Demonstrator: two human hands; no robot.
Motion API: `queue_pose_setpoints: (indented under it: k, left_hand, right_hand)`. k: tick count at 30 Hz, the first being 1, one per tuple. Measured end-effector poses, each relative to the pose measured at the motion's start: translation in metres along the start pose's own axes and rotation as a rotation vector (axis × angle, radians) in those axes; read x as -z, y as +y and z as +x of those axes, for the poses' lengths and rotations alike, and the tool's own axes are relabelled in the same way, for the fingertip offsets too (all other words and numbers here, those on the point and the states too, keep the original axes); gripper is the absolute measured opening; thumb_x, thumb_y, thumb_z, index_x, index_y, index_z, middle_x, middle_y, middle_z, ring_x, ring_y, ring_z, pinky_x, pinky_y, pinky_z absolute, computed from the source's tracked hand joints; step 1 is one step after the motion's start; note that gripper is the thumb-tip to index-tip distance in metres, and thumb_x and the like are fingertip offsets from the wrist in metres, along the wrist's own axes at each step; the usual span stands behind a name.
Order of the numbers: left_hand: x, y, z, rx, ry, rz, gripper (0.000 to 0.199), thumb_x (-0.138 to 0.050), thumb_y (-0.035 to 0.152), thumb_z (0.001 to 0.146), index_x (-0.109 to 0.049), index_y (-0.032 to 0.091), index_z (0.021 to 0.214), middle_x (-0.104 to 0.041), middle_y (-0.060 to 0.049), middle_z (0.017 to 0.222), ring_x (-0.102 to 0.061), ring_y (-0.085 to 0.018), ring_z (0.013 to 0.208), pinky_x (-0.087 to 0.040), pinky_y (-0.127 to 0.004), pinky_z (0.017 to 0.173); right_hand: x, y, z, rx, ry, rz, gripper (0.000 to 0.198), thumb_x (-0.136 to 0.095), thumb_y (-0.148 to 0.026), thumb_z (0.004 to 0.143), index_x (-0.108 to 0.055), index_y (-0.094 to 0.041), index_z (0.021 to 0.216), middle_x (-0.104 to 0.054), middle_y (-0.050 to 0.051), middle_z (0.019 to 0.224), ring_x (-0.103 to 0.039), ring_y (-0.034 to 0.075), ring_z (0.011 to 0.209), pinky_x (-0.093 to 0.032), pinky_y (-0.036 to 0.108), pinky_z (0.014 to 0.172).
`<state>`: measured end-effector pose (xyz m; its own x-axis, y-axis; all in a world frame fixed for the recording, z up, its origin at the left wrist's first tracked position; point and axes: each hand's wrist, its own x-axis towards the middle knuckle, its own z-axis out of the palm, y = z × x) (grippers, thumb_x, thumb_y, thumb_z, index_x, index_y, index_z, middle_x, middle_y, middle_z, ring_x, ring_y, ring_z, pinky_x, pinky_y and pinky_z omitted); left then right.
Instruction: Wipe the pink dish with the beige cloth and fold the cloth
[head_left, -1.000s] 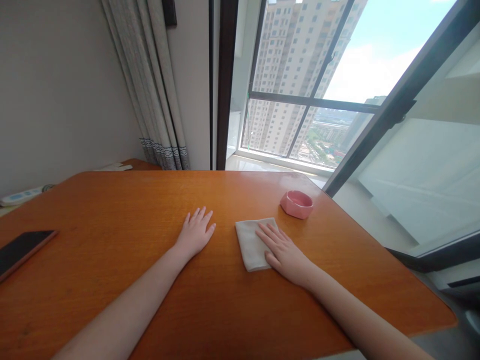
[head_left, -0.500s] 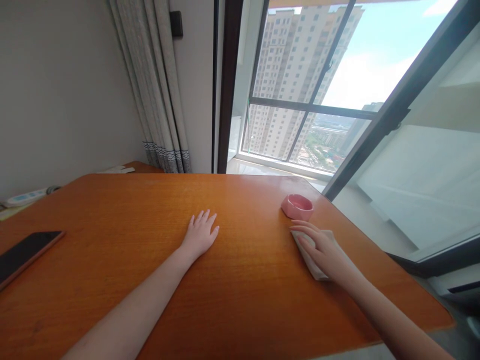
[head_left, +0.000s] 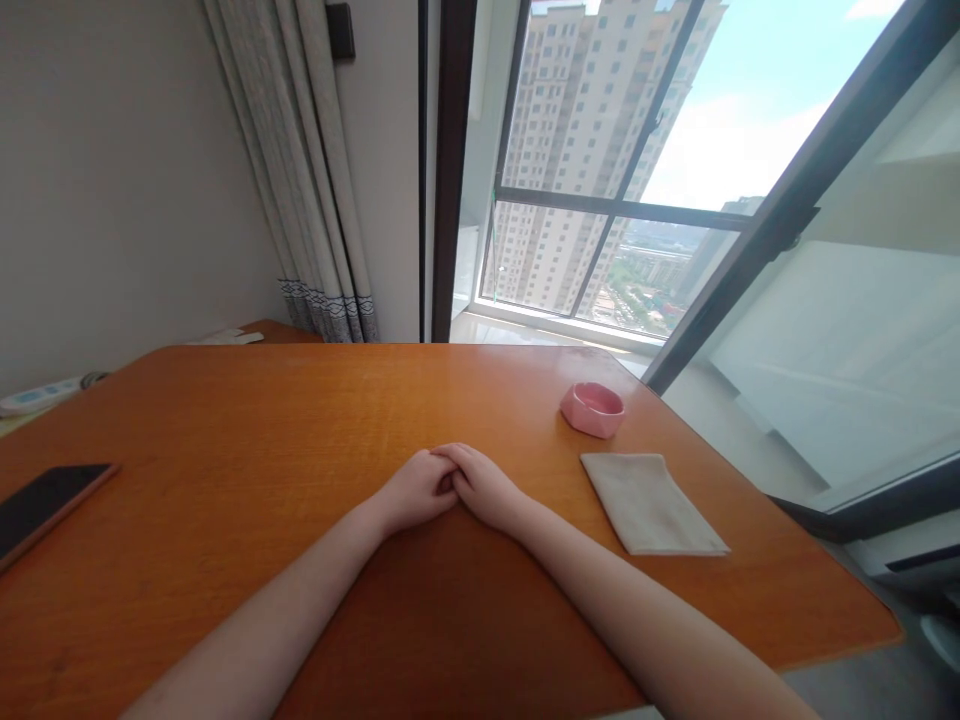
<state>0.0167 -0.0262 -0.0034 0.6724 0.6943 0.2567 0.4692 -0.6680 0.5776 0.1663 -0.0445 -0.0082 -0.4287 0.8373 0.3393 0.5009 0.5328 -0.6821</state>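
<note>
My left hand and my right hand are folded together above the middle of the wooden table. The right fingers lie over the left ones, whose tips are hidden. Both hands are closed, and I see no object in them. To the right of my right hand a folded beige cloth lies flat on the tabletop, apart from it. Just behind the cloth stands a pink faceted bowl, near the table's right edge.
A phone with a dark screen lies at the table's left side. Farther left is a white remote-like device. A grey curtain hangs behind the table, and a large window is at the back right.
My right hand has left the cloth and moved left to my left hand. The left hand, flat and spread before, is now folded with it. The cloth stays beside the bowl.
</note>
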Motion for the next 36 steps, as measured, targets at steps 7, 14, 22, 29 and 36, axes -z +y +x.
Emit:
queue_pose_setpoints:
  k: [7, 14, 22, 29, 36]
  left_hand:
    - [-0.003, -0.003, -0.001, -0.008, -0.008, 0.068, 0.005, -0.049, 0.018, 0.074, -0.054, 0.016, 0.073, -0.058, -0.002, 0.070, -0.049, -0.013, 0.063, -0.037, -0.024, 0.060]
    - [-0.001, -0.001, 0.000, 0.000, -0.026, 0.026, 0.007, -0.048, 0.017, 0.074, -0.055, 0.016, 0.075, -0.060, -0.002, 0.073, -0.051, -0.014, 0.066, -0.038, -0.025, 0.063]
    - [0.008, -0.002, -0.003, 0.110, -0.022, -0.107, 0.029, -0.047, 0.028, 0.083, -0.056, 0.019, 0.109, -0.055, 0.001, 0.072, -0.049, -0.012, 0.063, -0.039, -0.025, 0.062]
    - [0.007, -0.010, -0.002, 0.167, 0.046, -0.174, 0.036, -0.047, 0.031, 0.084, -0.051, 0.019, 0.118, -0.057, 0.000, 0.080, -0.052, -0.012, 0.068, -0.042, -0.026, 0.067]
    - [0.010, -0.006, -0.002, 0.162, 0.039, -0.147, 0.026, -0.047, 0.031, 0.084, -0.060, 0.018, 0.102, -0.059, -0.002, 0.081, -0.053, -0.014, 0.072, -0.043, -0.027, 0.070]
  right_hand:
    - [0.006, 0.007, 0.001, 0.006, -0.001, -0.049, 0.041, -0.041, -0.004, 0.078, -0.061, -0.014, 0.111, -0.066, 0.009, 0.109, -0.059, 0.018, 0.103, -0.044, 0.034, 0.096]
    - [0.004, 0.001, 0.000, -0.010, -0.020, -0.093, 0.042, -0.040, -0.004, 0.079, -0.061, -0.016, 0.114, -0.066, 0.008, 0.111, -0.059, 0.018, 0.105, -0.044, 0.033, 0.096]
    - [0.086, 0.000, -0.006, 0.002, 0.283, -0.568, 0.054, -0.050, -0.036, 0.088, -0.037, -0.021, 0.138, -0.060, 0.010, 0.119, -0.054, 0.023, 0.110, -0.039, 0.038, 0.097]
    - [0.134, 0.044, -0.025, -0.854, 0.308, -0.969, 0.059, -0.056, -0.038, 0.081, -0.040, -0.012, 0.131, -0.046, 0.021, 0.127, -0.038, 0.036, 0.122, -0.030, 0.053, 0.097]
    - [0.145, 0.065, -0.030, -0.920, 0.240, -0.882, 0.034, -0.052, -0.036, 0.084, -0.054, -0.012, 0.108, -0.057, 0.017, 0.111, -0.048, 0.030, 0.109, -0.043, 0.036, 0.079]
